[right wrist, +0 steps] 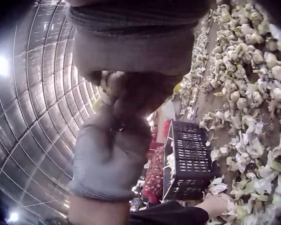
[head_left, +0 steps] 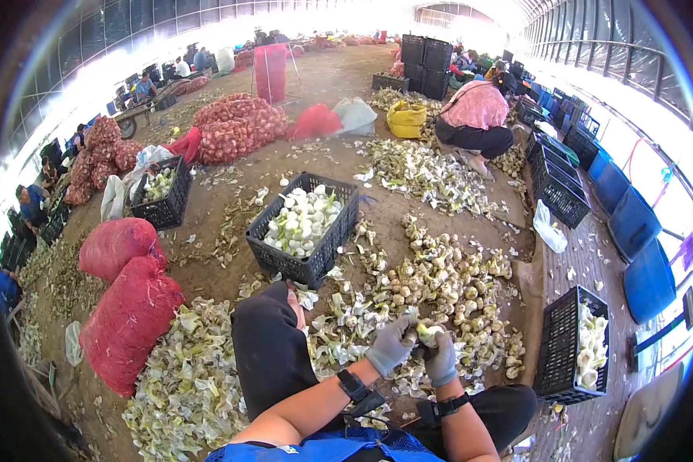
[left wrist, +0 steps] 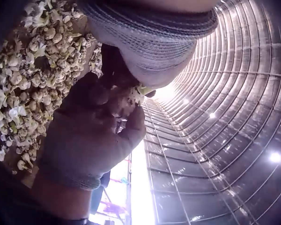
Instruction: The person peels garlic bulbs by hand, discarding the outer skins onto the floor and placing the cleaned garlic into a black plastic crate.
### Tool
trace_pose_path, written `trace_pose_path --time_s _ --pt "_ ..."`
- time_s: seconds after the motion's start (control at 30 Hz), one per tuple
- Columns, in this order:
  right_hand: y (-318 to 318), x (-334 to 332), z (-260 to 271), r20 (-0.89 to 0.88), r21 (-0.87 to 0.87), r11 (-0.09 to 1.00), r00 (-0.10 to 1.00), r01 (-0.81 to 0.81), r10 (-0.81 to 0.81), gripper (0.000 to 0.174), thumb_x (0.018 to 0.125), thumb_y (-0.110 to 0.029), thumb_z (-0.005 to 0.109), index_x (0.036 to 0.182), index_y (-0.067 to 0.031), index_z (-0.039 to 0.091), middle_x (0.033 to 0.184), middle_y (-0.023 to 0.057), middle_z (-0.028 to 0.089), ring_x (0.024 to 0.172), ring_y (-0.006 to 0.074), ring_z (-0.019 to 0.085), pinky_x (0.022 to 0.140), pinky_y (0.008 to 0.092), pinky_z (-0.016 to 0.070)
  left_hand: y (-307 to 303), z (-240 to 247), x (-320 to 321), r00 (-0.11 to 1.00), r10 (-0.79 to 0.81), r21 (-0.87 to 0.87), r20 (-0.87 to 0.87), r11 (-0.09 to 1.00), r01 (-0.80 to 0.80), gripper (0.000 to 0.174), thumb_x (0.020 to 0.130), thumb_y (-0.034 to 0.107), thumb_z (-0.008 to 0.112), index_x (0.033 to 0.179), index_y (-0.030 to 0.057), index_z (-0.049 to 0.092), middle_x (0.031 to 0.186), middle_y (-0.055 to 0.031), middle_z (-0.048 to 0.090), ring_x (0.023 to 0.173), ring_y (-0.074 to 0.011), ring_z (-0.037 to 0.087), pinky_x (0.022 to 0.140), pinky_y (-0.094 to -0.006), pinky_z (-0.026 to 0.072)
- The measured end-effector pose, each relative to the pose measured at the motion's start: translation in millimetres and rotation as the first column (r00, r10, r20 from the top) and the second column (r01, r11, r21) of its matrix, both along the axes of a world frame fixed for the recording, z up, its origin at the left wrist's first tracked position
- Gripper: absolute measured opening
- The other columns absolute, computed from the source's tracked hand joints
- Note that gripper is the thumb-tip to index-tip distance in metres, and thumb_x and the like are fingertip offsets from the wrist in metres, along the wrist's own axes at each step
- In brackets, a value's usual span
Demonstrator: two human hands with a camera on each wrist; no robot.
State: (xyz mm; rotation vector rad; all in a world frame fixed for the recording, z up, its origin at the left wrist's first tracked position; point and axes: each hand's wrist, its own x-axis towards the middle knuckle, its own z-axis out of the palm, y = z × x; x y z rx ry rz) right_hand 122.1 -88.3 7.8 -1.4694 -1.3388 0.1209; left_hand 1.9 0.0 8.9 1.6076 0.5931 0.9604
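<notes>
In the head view a whitish-green bulb (head_left: pixel 430 333) is held between two gloved hands above the person's lap. The left hand (head_left: pixel 393 344), in a grey glove, grips it from the left side. From the right, the gloved right hand (head_left: pixel 440 360) pinches the same bulb. The left wrist view shows the bulb (left wrist: pixel 131 99) with roots or dark specks between both hands' fingers. In the right wrist view the hands cover most of it. Just beyond the hands lies a pile of unpeeled bulbs (head_left: pixel 458 281) on the ground.
A black crate of white bulbs (head_left: pixel 310 266) stands ahead, another crate (head_left: pixel 550 346) at the right. Peeled skins (head_left: pixel 189 385) and red sacks (head_left: pixel 135 323) lie at the left. A person in pink (head_left: pixel 477 105) crouches farther off; blue tubs (head_left: pixel 648 281) line the right.
</notes>
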Motion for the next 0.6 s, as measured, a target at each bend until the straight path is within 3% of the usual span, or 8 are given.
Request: trace_pose_path --time_s 0.03,0.07,0.23,0.33,0.4,0.47,0.53,0.6 --pt "-2.0 -4.0 3.1 -0.639 -0.050 0.994 0.768 -0.100 0.045 0.021 0.090 -0.025 0.050 0.097 -0.0057 0.054 0.076 0.0070 0.059 0.074 0.0190 0.058 0.072 0.0292 0.0484 -4.8 6.2 -2.2 1.000 -0.009 0.147 -0.017 0.989 0.011 0.028 0.080 -0.003 0.054 0.108 0.0017 0.057 0.097 -0.0108 0.064 0.088 -0.0199 0.062 0.079 -0.0290 0.0485" --pt "-2.7 -6.2 4.6 -0.984 -0.023 0.978 0.180 -0.207 0.015 0.029 0.093 -0.033 0.045 0.095 -0.0054 0.055 0.072 0.0072 0.059 0.073 0.0198 0.058 0.073 0.0310 0.0486 -9.1 12.4 -4.4 0.999 -0.015 0.292 -0.034 0.956 0.024 0.028 0.080 -0.004 0.052 0.107 0.0026 0.057 0.096 -0.0102 0.063 0.086 -0.0212 0.061 0.078 -0.0300 0.0482" --pt "3.0 -3.2 -18.3 -0.597 -0.203 0.976 0.780 0.076 -0.185 0.034 0.096 -0.038 0.042 0.100 -0.0085 0.058 0.075 -0.0009 0.059 0.060 0.0091 0.055 0.052 0.0229 0.0434 -12.5 29.0 -9.4 0.977 -0.135 0.435 -0.164 0.879 0.195 0.025 0.070 -0.001 0.059 0.094 0.0050 0.057 0.087 -0.0107 0.060 0.079 -0.0267 0.059 0.071 -0.0309 0.0477" --pt "-6.2 12.5 -20.0 -0.861 -0.251 0.939 0.498 -0.237 -0.105 0.050 0.096 -0.041 0.045 0.121 0.0013 0.051 0.105 0.0073 0.060 0.089 0.0133 0.059 0.074 0.0243 0.0480 5.6 15.4 -8.1 0.915 -0.378 -0.157 -0.141 0.921 0.356 0.026 0.071 -0.003 0.055 0.096 0.0053 0.058 0.086 -0.0043 0.060 0.079 -0.0180 0.058 0.071 -0.0291 0.0474" --pt "0.7 17.0 -27.0 -0.866 -0.193 0.950 0.498 -0.246 -0.047 0.045 0.096 -0.038 0.044 0.118 -0.0004 0.053 0.095 0.0049 0.059 0.079 0.0114 0.056 0.066 0.0242 0.0454 10.5 -2.5 -7.9 0.886 -0.300 -0.626 0.353 0.628 0.462 0.020 0.082 -0.005 0.047 0.098 0.0029 0.059 0.089 -0.0022 0.060 0.078 -0.0128 0.055 0.072 -0.0249 0.0466" --pt "0.6 13.5 -36.3 -0.876 -0.083 0.963 0.479 -0.256 0.052 0.035 0.096 -0.032 0.044 0.113 -0.0038 0.056 0.074 0.0002 0.057 0.059 0.0075 0.050 0.049 0.0240 0.0404 11.3 21.2 -16.4 0.914 -0.260 -0.676 0.313 0.615 0.406 0.022 0.085 -0.003 0.047 0.104 0.0012 0.058 0.091 -0.0042 0.061 0.080 -0.0130 0.057 0.073 -0.0250 0.0472" --pt "-5.4 -6.1 27.3 -0.916 -0.005 0.933 0.376 -0.360 0.141 0.040 0.096 -0.025 0.040 0.128 -0.0013 0.044 0.076 0.0018 0.058 0.057 0.0074 0.049 0.048 0.0231 0.0393 25.7 14.4 -26.9 0.958 -0.207 -0.262 -0.196 0.953 0.152 0.029 0.086 0.000 0.048 0.113 0.0012 0.057 0.098 -0.0059 0.062 0.084 -0.0135 0.058 0.074 -0.0262 0.0483" --pt "-18.5 8.4 7.9 -0.260 -0.088 0.954 0.931 -0.286 0.255 0.041 0.093 -0.016 0.041 0.133 -0.0033 0.042 0.119 0.0116 0.055 0.100 0.0129 0.056 0.081 0.0243 0.0474 56.5 -39.8 -22.8 0.944 -0.036 -0.486 -0.329 0.863 -0.136 0.034 0.086 0.009 0.052 0.119 0.0010 0.054 0.107 -0.0107 0.062 0.095 -0.0192 0.061 0.080 -0.0308 0.0488"
